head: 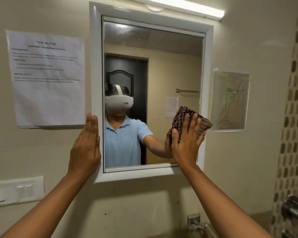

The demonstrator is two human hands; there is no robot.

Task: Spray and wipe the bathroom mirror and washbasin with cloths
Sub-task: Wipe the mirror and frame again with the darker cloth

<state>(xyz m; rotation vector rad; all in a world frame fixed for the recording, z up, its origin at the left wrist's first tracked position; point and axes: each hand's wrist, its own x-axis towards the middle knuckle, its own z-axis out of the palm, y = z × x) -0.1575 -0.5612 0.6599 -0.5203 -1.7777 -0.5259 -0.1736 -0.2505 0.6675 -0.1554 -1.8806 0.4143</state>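
right hand (187, 136) was flat, fingers (194, 122) spread open, pressing a checked cloth (186, 115) against the mirror (153, 66) at its lower right corner, close to the right side of the white frame (95, 66). cloth was bunched, part of it sticking out past the fingertips up and to the right, over the frame edge. left hand (87, 145) was open too, fingers straight and together, laid edge-on on the left side of the frame near the bottom, holding nothing, looked like bracing. mirror was taller than wide, so most of the glass lay up and to the left of the cloth; right hand was the one on it, so the next wipe likely went leftward or upward from that corner. no spray bottle in view. washbasin mostly out of frame below; only a tap (196, 224) showed at the bottom edge, so basin step looked not yet done. paper sheet (46, 78) was taped left of the mirror.
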